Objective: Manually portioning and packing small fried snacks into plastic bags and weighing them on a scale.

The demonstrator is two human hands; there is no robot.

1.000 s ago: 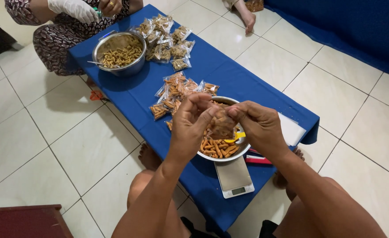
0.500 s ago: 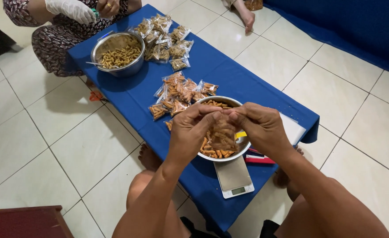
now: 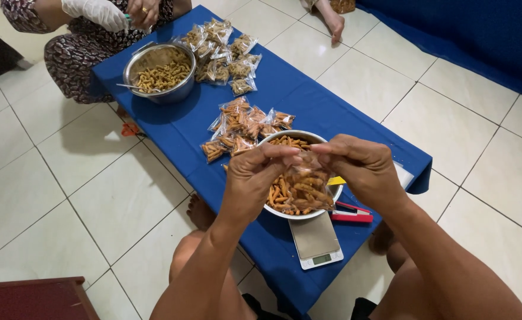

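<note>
A small clear plastic bag (image 3: 308, 184) filled with orange snack sticks hangs between my hands above a metal bowl (image 3: 272, 140) of the same snacks. My left hand (image 3: 255, 178) pinches the bag's top from the left. My right hand (image 3: 358, 169) pinches it from the right. A pile of filled bags (image 3: 243, 125) lies on the blue tablecloth (image 3: 308, 98) just beyond the bowl. A small kitchen scale (image 3: 315, 240) sits at the near table edge, below the bowl.
At the far end another person, one hand gloved (image 3: 95, 12), sits behind a second metal bowl (image 3: 157, 71) of snacks, beside more filled bags (image 3: 222, 50). A red and black tool (image 3: 351, 213) lies right of my bowl. White tiled floor surrounds the low table.
My hands have stayed over the bowl, working the bag's top; the bag hangs slightly lower and more to the right than before.
</note>
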